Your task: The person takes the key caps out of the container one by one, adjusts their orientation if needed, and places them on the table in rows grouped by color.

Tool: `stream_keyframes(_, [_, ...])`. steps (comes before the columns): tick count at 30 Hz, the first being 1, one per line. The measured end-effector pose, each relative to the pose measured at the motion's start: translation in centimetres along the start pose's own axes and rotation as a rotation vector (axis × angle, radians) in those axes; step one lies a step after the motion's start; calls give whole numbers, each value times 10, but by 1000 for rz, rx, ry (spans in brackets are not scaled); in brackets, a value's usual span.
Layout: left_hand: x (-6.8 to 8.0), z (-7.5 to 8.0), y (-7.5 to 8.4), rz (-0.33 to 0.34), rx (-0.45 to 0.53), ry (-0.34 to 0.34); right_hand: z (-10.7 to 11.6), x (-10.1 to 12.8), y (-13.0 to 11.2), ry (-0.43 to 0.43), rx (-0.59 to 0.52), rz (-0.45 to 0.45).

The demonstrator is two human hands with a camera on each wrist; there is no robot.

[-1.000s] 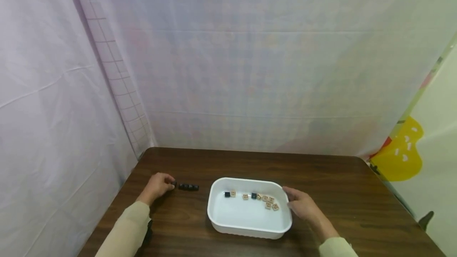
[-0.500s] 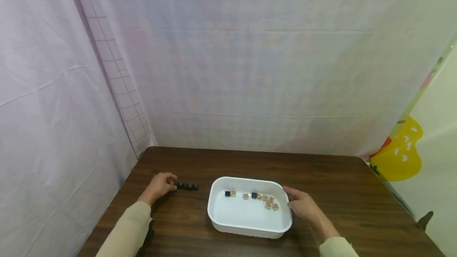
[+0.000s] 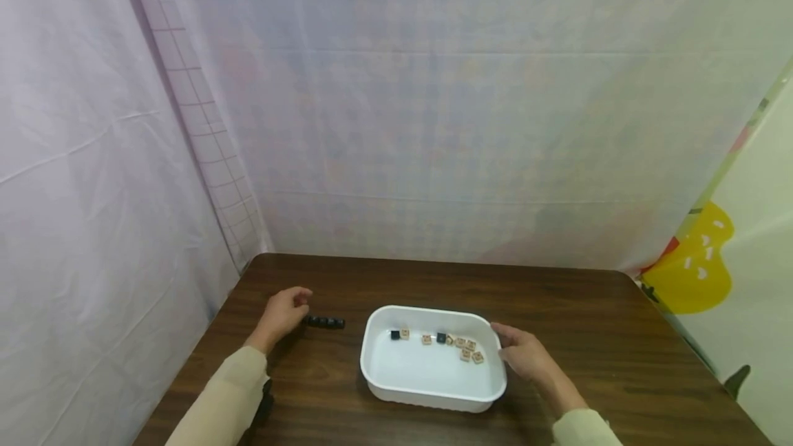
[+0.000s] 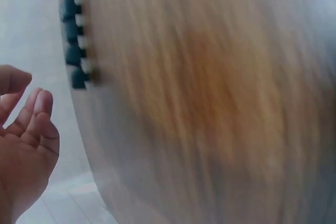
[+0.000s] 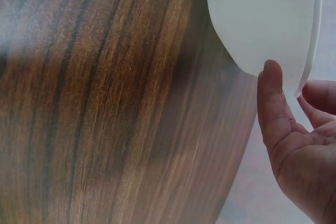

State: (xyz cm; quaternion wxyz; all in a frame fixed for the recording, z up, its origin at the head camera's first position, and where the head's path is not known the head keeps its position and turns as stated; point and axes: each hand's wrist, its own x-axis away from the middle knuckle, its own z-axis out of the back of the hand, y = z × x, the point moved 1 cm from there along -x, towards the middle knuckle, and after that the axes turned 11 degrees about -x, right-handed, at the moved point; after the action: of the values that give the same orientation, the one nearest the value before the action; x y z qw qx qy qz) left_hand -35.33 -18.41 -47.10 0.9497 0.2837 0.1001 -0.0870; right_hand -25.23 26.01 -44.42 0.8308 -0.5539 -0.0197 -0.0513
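A short row of several small black blocks [image 3: 325, 323] lies on the brown table, left of the white plastic tray [image 3: 427, 399]. My left hand [image 3: 283, 315] hovers just past the row's left end. Its fingers are loosely bent, and nothing shows between them in the left wrist view, where the blocks [image 4: 73, 31] stand apart from the hand. My right hand [image 3: 526, 356] holds the tray's right side, thumb at the rim and fingers against the outer wall [image 5: 262, 24]. Inside the tray lie several beige square pieces [image 3: 465, 355] and black blocks [image 3: 441, 338].
The wood-grain table [image 3: 545, 294] extends to the right of the tray and behind it. White patterned curtains [image 3: 434, 157] hang at the back and left side. A dark object [image 3: 263, 401], partly hidden, sits by my left sleeve.
My left hand brought a black block from the left up against the row's end, then let go and rose slightly away. My right hand and the tray stayed put.
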Motion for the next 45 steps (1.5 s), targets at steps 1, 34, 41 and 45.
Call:
stream_keyframes(1, [-1,-1,3,-8,5,16,0,0,0,-2,-2,3])
stream_keyframes(34, [-1,-75,135,-168,-187,-305,0,-2,0,-8,17,-39])
stream_keyframes(41, [1,-81,144,-258,-433,-287,-1,-2,0,0,6,-9])
stream_keyframes(45, [2,-81,144,-264,-457,-283,-1,-3,2,7,8,-17])
